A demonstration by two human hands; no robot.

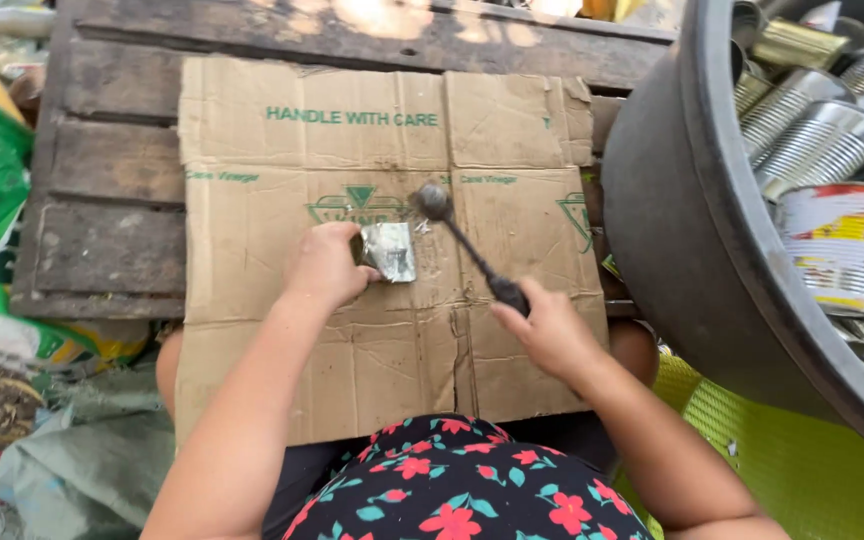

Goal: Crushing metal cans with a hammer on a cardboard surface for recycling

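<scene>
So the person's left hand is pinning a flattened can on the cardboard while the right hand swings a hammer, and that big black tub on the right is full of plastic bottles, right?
Not quite. The head view shows the black tub full of metal cans, not plastic bottles. The rest holds: the left hand pins the flattened can on the cardboard while the right hand grips the hammer.

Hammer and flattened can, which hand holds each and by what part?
The right hand grips the hammer at its handle's end; the left hand pins the flattened can by its left edge.
</scene>
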